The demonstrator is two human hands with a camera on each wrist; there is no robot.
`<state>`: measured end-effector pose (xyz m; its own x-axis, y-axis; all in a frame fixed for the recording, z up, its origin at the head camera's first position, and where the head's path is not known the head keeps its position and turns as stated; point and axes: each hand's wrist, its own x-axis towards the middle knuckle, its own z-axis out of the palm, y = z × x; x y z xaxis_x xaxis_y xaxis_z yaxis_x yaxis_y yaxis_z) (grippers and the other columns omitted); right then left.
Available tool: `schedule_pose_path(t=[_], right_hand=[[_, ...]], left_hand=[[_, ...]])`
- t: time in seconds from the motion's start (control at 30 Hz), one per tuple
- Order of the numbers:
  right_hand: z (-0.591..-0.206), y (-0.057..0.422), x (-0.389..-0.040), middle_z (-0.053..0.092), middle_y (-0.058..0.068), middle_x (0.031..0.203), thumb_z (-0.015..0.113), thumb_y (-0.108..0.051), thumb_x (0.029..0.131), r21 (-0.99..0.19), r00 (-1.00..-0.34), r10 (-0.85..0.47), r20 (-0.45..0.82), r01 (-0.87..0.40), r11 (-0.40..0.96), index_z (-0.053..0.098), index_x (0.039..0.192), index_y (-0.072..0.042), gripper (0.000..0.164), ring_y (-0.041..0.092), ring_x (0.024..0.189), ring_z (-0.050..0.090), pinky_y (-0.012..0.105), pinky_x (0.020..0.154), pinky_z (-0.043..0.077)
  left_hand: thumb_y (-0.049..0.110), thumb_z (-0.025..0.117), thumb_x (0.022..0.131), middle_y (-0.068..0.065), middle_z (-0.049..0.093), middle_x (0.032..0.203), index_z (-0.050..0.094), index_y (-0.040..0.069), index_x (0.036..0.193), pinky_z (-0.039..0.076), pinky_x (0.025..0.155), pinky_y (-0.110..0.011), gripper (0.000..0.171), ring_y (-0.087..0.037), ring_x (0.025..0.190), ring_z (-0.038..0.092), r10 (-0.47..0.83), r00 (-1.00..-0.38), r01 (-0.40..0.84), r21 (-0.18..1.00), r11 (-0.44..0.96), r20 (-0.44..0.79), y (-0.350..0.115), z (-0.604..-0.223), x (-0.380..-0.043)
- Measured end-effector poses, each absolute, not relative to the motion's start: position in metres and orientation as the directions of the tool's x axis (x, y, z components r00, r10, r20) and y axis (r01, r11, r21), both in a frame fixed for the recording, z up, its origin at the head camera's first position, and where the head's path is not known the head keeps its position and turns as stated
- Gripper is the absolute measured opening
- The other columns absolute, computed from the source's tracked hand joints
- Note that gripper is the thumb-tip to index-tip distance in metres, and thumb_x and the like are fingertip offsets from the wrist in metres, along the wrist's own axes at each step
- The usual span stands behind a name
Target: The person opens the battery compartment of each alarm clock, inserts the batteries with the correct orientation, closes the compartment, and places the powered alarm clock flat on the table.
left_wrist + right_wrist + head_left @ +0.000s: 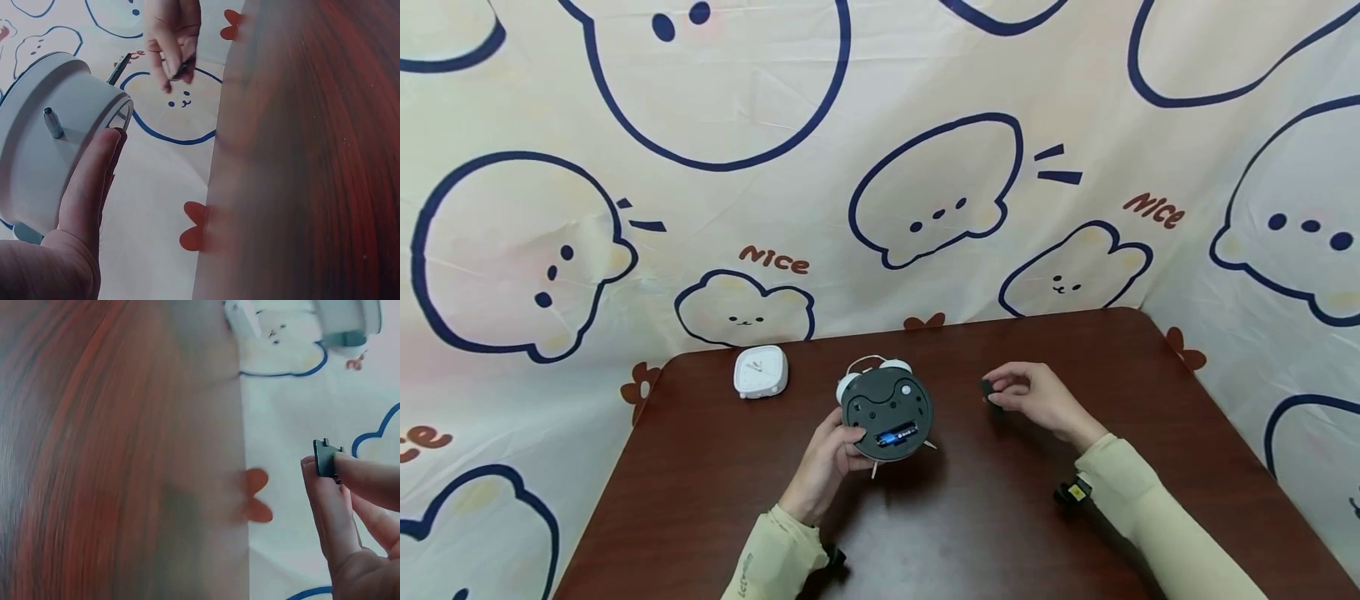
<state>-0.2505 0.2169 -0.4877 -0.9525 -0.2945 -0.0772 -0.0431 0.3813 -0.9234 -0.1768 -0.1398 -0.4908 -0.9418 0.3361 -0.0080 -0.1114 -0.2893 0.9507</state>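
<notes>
My left hand (820, 467) grips a round twin-bell alarm clock (880, 400) at its lower left side, thumb on the dark back. That back faces me, and a blue battery (897, 436) shows in its uncovered compartment. White bells are at the top and two thin legs stick out below. In the left wrist view the white casing (75, 150) rests in the hand. To the right of the clock, my right hand (1041, 402) pinches a small dark battery cover (325, 459) between thumb and fingers; little tabs show on its edge.
A white square clock (761, 372) stands near the back left edge of the brown wooden table (700, 483). Behind and beside the table hangs a cloth (820, 208) printed with cartoon figures. A small black device (1072, 492) is at the right wrist.
</notes>
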Motion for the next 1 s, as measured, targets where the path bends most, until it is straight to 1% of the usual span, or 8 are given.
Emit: schedule_pose_path(t=[0.1, 0.2, 0.33, 0.5, 0.63, 0.77, 0.83, 1.0], right_hand=[[-0.481, 0.213, -0.246, 0.065, 0.015, 0.109, 0.074, -0.005, 0.095, -0.940, -0.949, -0.309, -0.054, -0.056, 0.337, 0.070, 0.126, -0.006, 0.031, 0.027, 0.094, 0.072, 0.030, 0.081, 0.060], [-0.475, 0.210, -0.243, 0.067, 0.015, 0.108, 0.075, -0.007, 0.094, -0.947, -0.945, -0.326, -0.027, -0.080, 0.311, 0.071, 0.123, -0.004, 0.029, 0.025, 0.093, 0.072, 0.029, 0.082, 0.060], [-0.469, 0.206, -0.237, 0.071, 0.014, 0.105, 0.082, -0.010, 0.088, -0.956, -0.943, -0.332, -0.011, -0.088, 0.281, 0.075, 0.115, -0.003, 0.028, 0.023, 0.088, 0.074, 0.030, 0.080, 0.062], [-0.457, 0.200, -0.227, 0.075, 0.011, 0.100, 0.088, -0.014, 0.082, -0.963, -0.939, -0.342, 0.044, -0.131, 0.237, 0.078, 0.107, -0.006, 0.027, 0.022, 0.084, 0.075, 0.031, 0.077, 0.062], [-0.449, 0.197, -0.222, 0.075, 0.009, 0.096, 0.088, -0.012, 0.083, -0.960, -0.933, -0.347, 0.098, -0.180, 0.213, 0.079, 0.105, -0.006, 0.024, 0.022, 0.082, 0.073, 0.031, 0.074, 0.062], [-0.446, 0.195, -0.220, 0.075, 0.006, 0.096, 0.085, -0.010, 0.085, -0.962, -0.921, -0.367, 0.128, -0.205, 0.179, 0.078, 0.106, -0.005, 0.022, 0.022, 0.082, 0.072, 0.035, 0.074, 0.063], [-0.446, 0.194, -0.220, 0.075, 0.006, 0.098, 0.084, -0.009, 0.086, -0.963, -0.912, -0.382, 0.147, -0.220, 0.154, 0.077, 0.107, -0.003, 0.023, 0.022, 0.085, 0.071, 0.036, 0.075, 0.063], [-0.446, 0.191, -0.219, 0.073, 0.006, 0.102, 0.082, -0.009, 0.088, -0.949, -0.887, -0.413, 0.205, -0.284, 0.138, 0.079, 0.108, -0.003, 0.021, 0.023, 0.095, 0.067, 0.033, 0.079, 0.060]], left_hand=[[0.012, 0.045, 0.103, 0.000, 0.078, 0.105, 0.041, -0.003, 0.141, 0.063, 0.081, -0.040, 0.041, -0.015, 0.085, 0.077, 0.345, -0.939, -0.110, 0.949, -0.294, -0.001, -0.140, -0.491, -0.177], [0.013, 0.045, 0.102, 0.000, 0.078, 0.105, 0.041, -0.002, 0.142, 0.063, 0.081, -0.040, 0.043, -0.015, 0.084, 0.078, 0.335, -0.942, -0.112, 0.949, -0.293, -0.007, -0.139, -0.491, -0.177], [0.012, 0.045, 0.102, 0.000, 0.078, 0.104, 0.040, -0.002, 0.143, 0.063, 0.080, -0.040, 0.044, -0.015, 0.083, 0.077, 0.328, -0.944, -0.122, 0.948, -0.295, -0.019, -0.139, -0.491, -0.176], [0.013, 0.045, 0.103, -0.001, 0.078, 0.104, 0.041, -0.002, 0.143, 0.063, 0.080, -0.040, 0.043, -0.015, 0.084, 0.077, 0.332, -0.943, -0.127, 0.947, -0.296, -0.023, -0.138, -0.490, -0.175], [0.014, 0.045, 0.104, -0.002, 0.078, 0.106, 0.041, 0.000, 0.143, 0.063, 0.082, -0.040, 0.042, -0.015, 0.085, 0.078, 0.348, -0.937, -0.132, 0.943, -0.305, -0.019, -0.137, -0.489, -0.175], [0.014, 0.045, 0.105, -0.002, 0.078, 0.107, 0.041, 0.000, 0.143, 0.063, 0.082, -0.040, 0.041, -0.015, 0.087, 0.078, 0.356, -0.934, -0.133, 0.941, -0.310, -0.015, -0.136, -0.489, -0.174], [0.014, 0.045, 0.105, -0.002, 0.078, 0.108, 0.040, -0.001, 0.143, 0.063, 0.082, -0.040, 0.042, -0.015, 0.087, 0.078, 0.357, -0.934, -0.133, 0.941, -0.310, -0.014, -0.136, -0.488, -0.174], [0.014, 0.046, 0.104, -0.001, 0.077, 0.108, 0.039, -0.003, 0.144, 0.063, 0.081, -0.040, 0.044, -0.015, 0.087, 0.077, 0.355, -0.935, -0.127, 0.942, -0.311, -0.009, -0.136, -0.489, -0.174]])
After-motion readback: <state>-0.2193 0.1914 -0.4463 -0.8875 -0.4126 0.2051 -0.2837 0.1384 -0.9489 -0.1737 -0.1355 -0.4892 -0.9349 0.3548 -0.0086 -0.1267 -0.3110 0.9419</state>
